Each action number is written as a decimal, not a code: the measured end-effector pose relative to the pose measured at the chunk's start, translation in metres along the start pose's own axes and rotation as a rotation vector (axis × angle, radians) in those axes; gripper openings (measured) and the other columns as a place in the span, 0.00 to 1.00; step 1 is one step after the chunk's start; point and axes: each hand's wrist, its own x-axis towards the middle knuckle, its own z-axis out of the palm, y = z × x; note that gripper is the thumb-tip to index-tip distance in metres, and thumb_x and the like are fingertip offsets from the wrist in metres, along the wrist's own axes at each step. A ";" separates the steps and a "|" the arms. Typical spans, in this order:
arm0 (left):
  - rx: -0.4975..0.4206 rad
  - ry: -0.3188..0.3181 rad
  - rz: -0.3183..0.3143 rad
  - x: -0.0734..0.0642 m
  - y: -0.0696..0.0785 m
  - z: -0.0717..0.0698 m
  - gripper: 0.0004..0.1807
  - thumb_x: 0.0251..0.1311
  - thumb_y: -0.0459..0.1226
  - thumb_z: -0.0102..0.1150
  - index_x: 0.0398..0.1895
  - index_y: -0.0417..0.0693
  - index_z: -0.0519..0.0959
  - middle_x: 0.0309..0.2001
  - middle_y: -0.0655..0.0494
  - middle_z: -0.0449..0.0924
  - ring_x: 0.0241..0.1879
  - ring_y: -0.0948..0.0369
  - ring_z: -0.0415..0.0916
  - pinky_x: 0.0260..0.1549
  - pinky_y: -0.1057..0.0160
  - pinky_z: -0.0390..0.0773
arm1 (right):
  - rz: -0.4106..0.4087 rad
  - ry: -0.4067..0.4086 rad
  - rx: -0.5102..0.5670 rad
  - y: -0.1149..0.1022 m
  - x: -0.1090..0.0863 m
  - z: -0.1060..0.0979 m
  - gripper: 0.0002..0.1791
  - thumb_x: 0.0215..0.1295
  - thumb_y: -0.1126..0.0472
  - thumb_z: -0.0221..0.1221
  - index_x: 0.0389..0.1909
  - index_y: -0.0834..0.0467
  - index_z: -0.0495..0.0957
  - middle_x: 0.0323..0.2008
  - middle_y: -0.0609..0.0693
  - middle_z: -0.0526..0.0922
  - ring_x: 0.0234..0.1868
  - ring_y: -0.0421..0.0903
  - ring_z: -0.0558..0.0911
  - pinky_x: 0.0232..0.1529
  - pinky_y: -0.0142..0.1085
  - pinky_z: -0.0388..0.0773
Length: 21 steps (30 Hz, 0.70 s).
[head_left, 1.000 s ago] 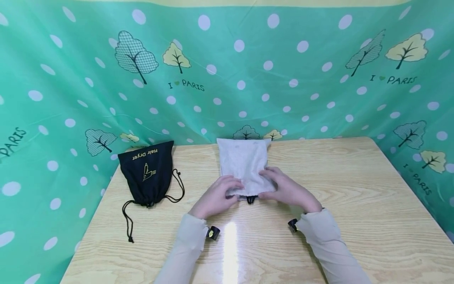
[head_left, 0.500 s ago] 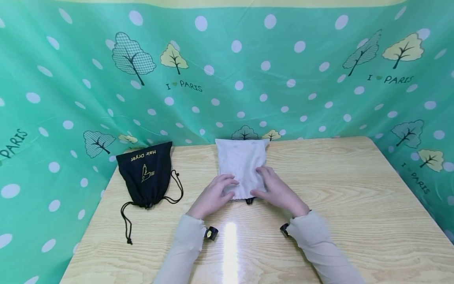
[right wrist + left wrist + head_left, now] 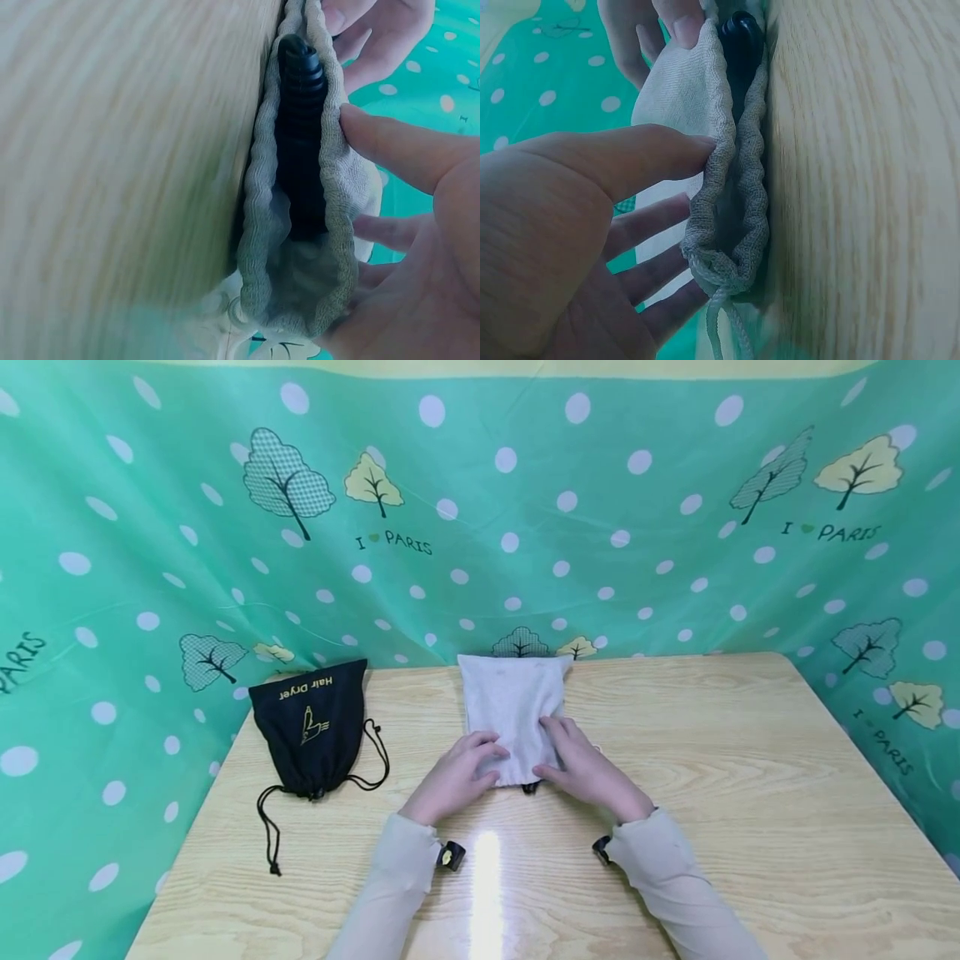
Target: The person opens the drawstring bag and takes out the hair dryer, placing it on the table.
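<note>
A pale grey cloth drawstring bag (image 3: 513, 693) lies near the table's back edge, its mouth toward me. Inside the mouth, in the right wrist view, sits a black handle-like thing (image 3: 301, 165) with a ribbed cord sleeve (image 3: 304, 79). My left hand (image 3: 453, 775) rests on the bag's left front side, thumb (image 3: 667, 146) touching the upper rim and fingers spread along the cloth. On the opposite side is my right hand (image 3: 588, 772), thumb (image 3: 405, 146) at the rim, fingers extended. A thin drawcord (image 3: 714, 326) hangs from the left corner. Most of the black thing is hidden.
A black drawstring pouch (image 3: 315, 727) printed "Hair Dryer" lies at the back left, its cords (image 3: 272, 835) trailing forward. Behind the wooden table (image 3: 750, 760) hangs a green dotted curtain (image 3: 480, 493).
My right hand has moved left, closer to my left hand. The bag's front right side has come inward, and the black thing shows less at the mouth.
</note>
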 end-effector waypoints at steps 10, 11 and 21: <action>0.032 0.015 0.028 0.001 0.004 0.005 0.15 0.63 0.39 0.64 0.53 0.55 0.82 0.66 0.52 0.69 0.69 0.51 0.64 0.69 0.48 0.65 | -0.006 -0.029 0.015 0.006 -0.004 -0.004 0.43 0.66 0.58 0.64 0.75 0.65 0.52 0.70 0.67 0.59 0.71 0.64 0.63 0.69 0.59 0.63; 0.034 0.017 0.029 0.001 0.004 0.006 0.14 0.63 0.39 0.64 0.52 0.55 0.82 0.66 0.52 0.69 0.69 0.51 0.64 0.69 0.48 0.65 | -0.002 -0.035 0.020 0.006 -0.003 -0.004 0.43 0.66 0.58 0.64 0.75 0.65 0.52 0.71 0.67 0.58 0.71 0.64 0.62 0.70 0.59 0.62; 0.031 0.039 0.046 0.000 0.005 0.006 0.14 0.60 0.38 0.66 0.49 0.55 0.83 0.61 0.53 0.71 0.65 0.53 0.68 0.67 0.51 0.68 | -0.012 -0.027 0.010 0.007 -0.001 -0.004 0.43 0.64 0.58 0.63 0.75 0.65 0.53 0.73 0.64 0.58 0.73 0.62 0.59 0.72 0.57 0.59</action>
